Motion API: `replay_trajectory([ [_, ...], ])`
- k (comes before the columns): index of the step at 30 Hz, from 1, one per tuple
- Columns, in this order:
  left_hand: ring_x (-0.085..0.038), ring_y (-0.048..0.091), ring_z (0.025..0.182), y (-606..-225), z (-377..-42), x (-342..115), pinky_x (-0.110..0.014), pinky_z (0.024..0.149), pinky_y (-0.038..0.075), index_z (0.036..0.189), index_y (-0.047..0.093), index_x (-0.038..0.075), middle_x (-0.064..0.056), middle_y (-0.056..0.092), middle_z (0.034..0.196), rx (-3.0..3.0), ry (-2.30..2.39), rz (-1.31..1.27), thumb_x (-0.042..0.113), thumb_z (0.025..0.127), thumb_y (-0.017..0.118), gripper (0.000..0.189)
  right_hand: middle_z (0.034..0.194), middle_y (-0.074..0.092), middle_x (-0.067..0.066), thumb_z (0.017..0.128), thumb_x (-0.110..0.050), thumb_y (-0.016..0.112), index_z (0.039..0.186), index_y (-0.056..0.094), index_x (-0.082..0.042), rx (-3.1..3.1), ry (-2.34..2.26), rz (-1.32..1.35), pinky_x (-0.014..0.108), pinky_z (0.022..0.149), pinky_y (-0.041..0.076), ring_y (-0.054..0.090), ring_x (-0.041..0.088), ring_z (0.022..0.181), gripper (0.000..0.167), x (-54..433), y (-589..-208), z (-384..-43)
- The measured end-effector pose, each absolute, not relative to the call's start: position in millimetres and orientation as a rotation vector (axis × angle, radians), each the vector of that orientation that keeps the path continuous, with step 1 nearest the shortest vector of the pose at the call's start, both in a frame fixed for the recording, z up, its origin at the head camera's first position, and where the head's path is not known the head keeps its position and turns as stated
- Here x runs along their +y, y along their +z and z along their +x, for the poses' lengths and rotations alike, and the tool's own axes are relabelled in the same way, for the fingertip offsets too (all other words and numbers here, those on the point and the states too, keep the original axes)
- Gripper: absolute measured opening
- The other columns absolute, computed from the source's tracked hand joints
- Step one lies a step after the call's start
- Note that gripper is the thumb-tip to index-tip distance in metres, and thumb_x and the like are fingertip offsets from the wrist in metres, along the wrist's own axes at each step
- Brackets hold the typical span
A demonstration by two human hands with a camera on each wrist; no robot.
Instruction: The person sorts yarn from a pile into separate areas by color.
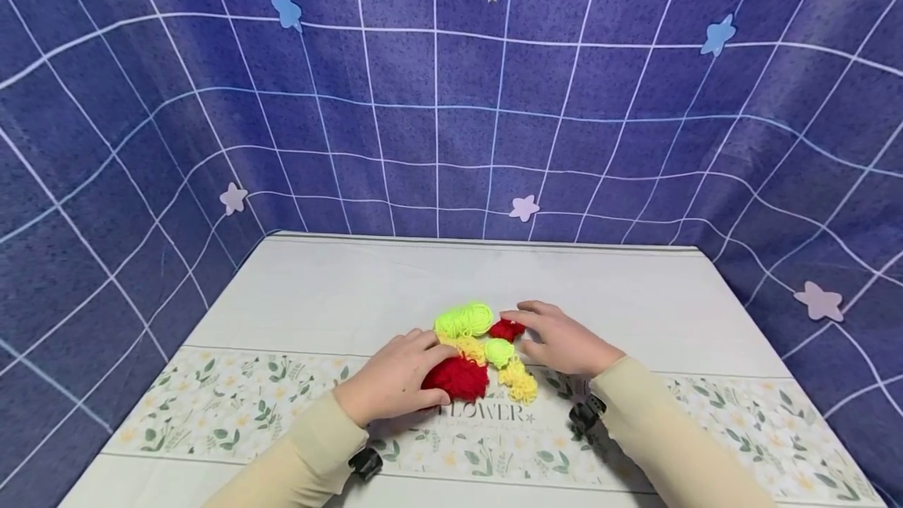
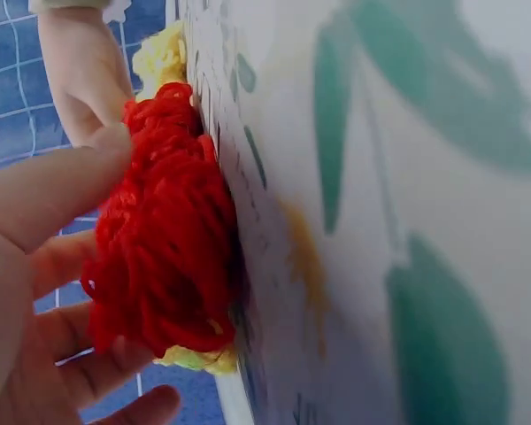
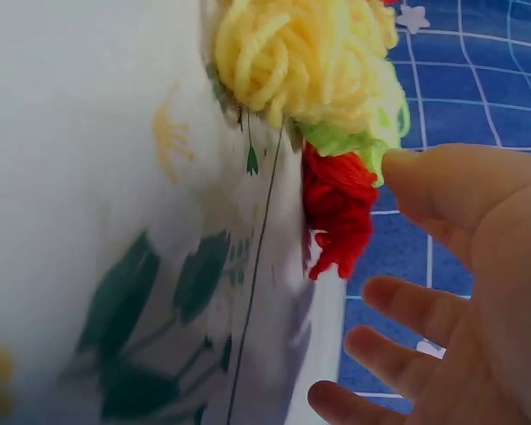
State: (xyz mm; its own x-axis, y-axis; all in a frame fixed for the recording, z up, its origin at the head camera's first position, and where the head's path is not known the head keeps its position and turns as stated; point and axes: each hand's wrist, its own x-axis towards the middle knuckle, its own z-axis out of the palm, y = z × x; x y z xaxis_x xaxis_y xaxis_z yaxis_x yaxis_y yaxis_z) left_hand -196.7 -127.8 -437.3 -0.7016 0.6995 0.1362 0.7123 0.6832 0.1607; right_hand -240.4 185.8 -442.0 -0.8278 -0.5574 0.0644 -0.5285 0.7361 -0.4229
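Several bundles of yarn lie close together at the middle of the table. My left hand (image 1: 398, 375) is at the large red yarn bundle (image 1: 458, 377), its thumb (image 2: 111, 146) against one side and its loosely spread fingers behind, as the left wrist view shows. My right hand (image 1: 564, 337) reaches over beside the small red yarn bundle (image 1: 506, 328), fingers spread and relaxed. Its thumb (image 3: 407, 173) is by the small green yarn ball (image 1: 499, 352). A long green yarn skein (image 1: 464, 320) lies at the back, with yellow yarn (image 1: 469, 348) below it and another yellow yarn bundle (image 1: 520, 380) at front right.
A white table cover (image 1: 339, 281) with a flower-printed band (image 1: 282, 398) lies beneath the yarn. Blue curtain (image 1: 466, 139) with white grid lines and stars stands behind and on both sides. Black wrist cameras (image 1: 365, 462) sit under the cuffs.
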Motion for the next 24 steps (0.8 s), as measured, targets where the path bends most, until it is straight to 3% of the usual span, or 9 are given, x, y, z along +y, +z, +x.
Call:
replay_trajectory([
  [5, -0.015, 0.055, 0.1, -438.8, -201.1, -127.1, -0.037, 0.087, 0.049, 0.132, 0.065, 0.017, 0.003, 0.058, 0.112, -2.894, -0.319, -1.186, 0.045, 0.086, 0.078, 0.055, 0.129, 0.057, 0.005, 0.097, -0.019, 0.061, 0.147, 0.056, -0.023, 2.871, -0.602, -0.885, 0.046, 0.098, 0.046, 0.052, 0.026, 0.118, 0.051, 174.8, -445.5, -253.4],
  [10, -0.015, 0.056, 0.1, -442.1, -202.8, -125.2, -0.035, 0.088, 0.049, 0.13, 0.067, 0.016, 0.003, 0.058, 0.11, -2.954, -0.366, -1.168, 0.041, 0.085, 0.08, 0.053, 0.104, 0.057, -0.003, 0.095, -0.016, 0.067, 0.13, 0.068, -0.025, 2.874, -0.558, -0.894, 0.038, 0.083, 0.047, 0.05, 0.018, 0.095, 0.036, 170.7, -451.5, -259.0],
  [16, -0.014, 0.055, 0.099, -443.3, -199.4, -123.1, -0.034, 0.087, 0.049, 0.128, 0.068, 0.015, 0.003, 0.058, 0.109, -2.972, -0.428, -1.15, 0.037, 0.084, 0.082, 0.051, 0.101, 0.061, -0.008, 0.095, -0.019, 0.07, 0.116, 0.071, -0.023, 2.867, -0.555, -0.882, 0.038, 0.082, 0.047, 0.052, 0.016, 0.093, 0.022, 170.3, -454.8, -255.2],
  [24, -0.014, 0.054, 0.101, -442.5, -199.3, -124.2, -0.034, 0.089, 0.048, 0.131, 0.067, 0.015, 0.003, 0.058, 0.113, -2.965, -0.437, -1.142, 0.037, 0.085, 0.082, 0.053, 0.093, 0.058, -0.011, 0.091, -0.022, 0.072, 0.113, 0.072, -0.021, 2.926, -0.554, -0.841, 0.035, 0.074, 0.043, 0.049, 0.013, 0.083, 0.022, 178.7, -452.4, -248.5],
])
